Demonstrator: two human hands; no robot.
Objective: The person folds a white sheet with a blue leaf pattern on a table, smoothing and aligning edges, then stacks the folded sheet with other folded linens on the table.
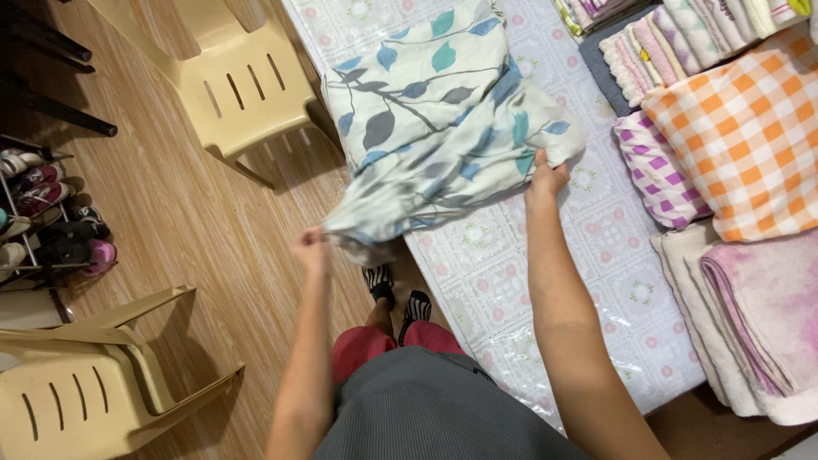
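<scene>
The person wears a dark grey top [443, 409] with a fine ribbed weave and red shorts [375, 345] below it. Both arms are bare from above the elbow down, with no sleeves, watch or rings showing. On the feet are black-and-white striped slippers [398, 294].

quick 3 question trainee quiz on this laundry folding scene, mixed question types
1. True or false: both hands grip the leaf-print cloth.
2. Which hand holds its corner off the table edge? A left hand B right hand
3. Fill in: the orange checked cloth lies on a ____ checked one.

Key: 1 true; 2 A; 3 purple
</scene>
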